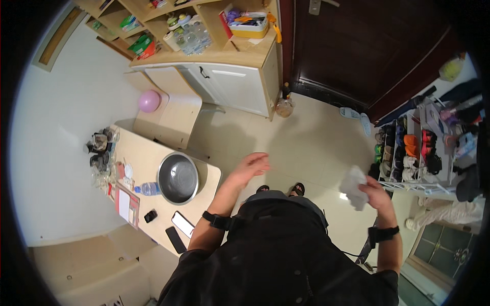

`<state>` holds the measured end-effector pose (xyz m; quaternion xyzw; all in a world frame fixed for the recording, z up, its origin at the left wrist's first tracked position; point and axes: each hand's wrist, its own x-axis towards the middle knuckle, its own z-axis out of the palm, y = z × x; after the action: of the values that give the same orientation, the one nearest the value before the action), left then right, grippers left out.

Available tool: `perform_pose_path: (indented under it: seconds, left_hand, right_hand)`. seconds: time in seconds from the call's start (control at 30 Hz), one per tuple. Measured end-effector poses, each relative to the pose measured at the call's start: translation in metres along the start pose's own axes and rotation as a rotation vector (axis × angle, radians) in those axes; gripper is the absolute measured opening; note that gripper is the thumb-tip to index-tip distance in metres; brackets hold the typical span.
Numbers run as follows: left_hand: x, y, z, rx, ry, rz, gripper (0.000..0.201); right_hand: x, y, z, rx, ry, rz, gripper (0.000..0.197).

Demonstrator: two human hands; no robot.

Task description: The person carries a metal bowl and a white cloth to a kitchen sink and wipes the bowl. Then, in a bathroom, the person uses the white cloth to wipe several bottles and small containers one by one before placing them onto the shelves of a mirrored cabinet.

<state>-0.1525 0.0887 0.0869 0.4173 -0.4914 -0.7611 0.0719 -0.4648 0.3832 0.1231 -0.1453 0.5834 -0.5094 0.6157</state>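
Rightward, the right hand [377, 195] grasped a cloth [353, 188] by its right edge, long axis fore-and-aft | left hand [252, 167] curled loosely, nothing visible held | bowl [177, 179] stood on table [209, 179], nearer left hand

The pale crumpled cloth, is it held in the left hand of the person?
No, the right hand holds the pale crumpled cloth, while the left hand is well apart from it.
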Motion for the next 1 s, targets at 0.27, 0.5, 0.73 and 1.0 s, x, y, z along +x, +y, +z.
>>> perform_pose_path:
  seconds: [0.27,0.5,0.73,1.0]
  left_hand:
    - [-0.067,-0.064,-0.104,-0.537,0.461,-0.08,0.028]
    - [-0.097,-0.103,-0.135,-0.738,0.629,-0.116,0.04]
    - [-0.109,-0.146,-0.169,-0.908,0.821,-0.197,0.076]
    - [-0.101,-0.18,-0.216,-1.105,0.778,-0.179,0.056]
  right_hand:
    - [-0.011,-0.077,-0.082,-0.125,0.216,-0.053,0.037]
    - [0.007,-0.186,-0.081,-0.299,0.143,-0.374,0.048]
    - [0.06,-0.252,0.009,-0.204,0.041,-0.66,0.056]
    - [0.139,-0.173,0.143,0.361,-0.18,-0.663,0.059]
